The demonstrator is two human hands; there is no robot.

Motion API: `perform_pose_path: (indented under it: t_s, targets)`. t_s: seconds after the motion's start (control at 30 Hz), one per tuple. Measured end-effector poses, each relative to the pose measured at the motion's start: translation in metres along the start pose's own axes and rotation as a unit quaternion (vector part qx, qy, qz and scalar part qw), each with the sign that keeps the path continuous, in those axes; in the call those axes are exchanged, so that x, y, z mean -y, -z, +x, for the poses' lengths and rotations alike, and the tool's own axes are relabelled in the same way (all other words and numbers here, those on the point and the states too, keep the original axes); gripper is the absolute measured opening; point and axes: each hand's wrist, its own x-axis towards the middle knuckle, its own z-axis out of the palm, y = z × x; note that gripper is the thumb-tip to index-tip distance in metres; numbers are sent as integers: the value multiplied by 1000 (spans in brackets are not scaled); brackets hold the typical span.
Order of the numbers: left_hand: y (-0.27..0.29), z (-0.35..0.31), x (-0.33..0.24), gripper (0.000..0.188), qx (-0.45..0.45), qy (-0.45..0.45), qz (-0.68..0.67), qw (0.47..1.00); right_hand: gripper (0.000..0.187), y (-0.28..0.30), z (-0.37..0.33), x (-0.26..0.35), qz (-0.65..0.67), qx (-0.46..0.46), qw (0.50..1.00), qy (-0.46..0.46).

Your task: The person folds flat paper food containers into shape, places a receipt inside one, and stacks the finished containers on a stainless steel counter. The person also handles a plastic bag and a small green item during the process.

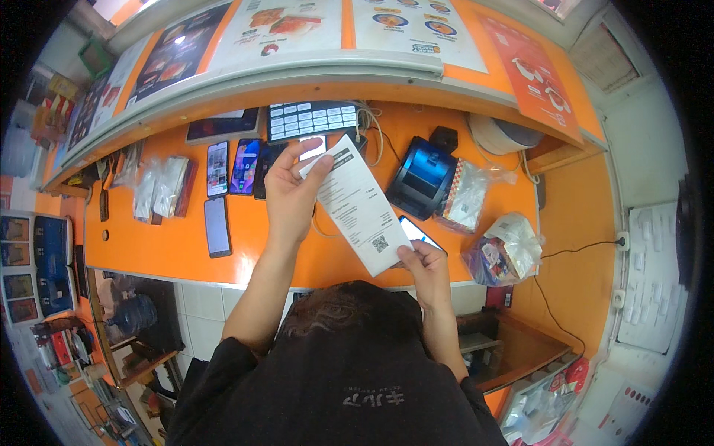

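I hold a long white paper receipt [358,204] stretched between both hands above the orange counter [149,238]. My left hand [291,195] pinches its upper end between thumb and fingers. My right hand [422,260] grips the lower end, beside a small square printed code. A phone [422,233] lies on the counter just behind my right hand, partly hidden by the paper.
Several phones [231,168] lie in a row left of my left hand, one more phone [217,226] nearer me. A keypad [312,119], a dark blue receipt printer [421,175], clear plastic bags [504,249] and folded bags [160,186] sit on the counter. Menu posters line the raised ledge.
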Motion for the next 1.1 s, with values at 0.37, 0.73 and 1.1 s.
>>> perform_pose_path:
  t_s: [0.37,0.73,1.1]
  targets:
    - [-1,3,-5,34,26,23,-14,999,29,-12,1,-13,122,-83,988,43]
    - [3,7,16,34,-18,6,-69,997,32,-23,1,-9,56,-136,986,77]
    - [-13,-10,12,58,125,171,-307,928,32,-30,-1,-10,26,-114,990,83]
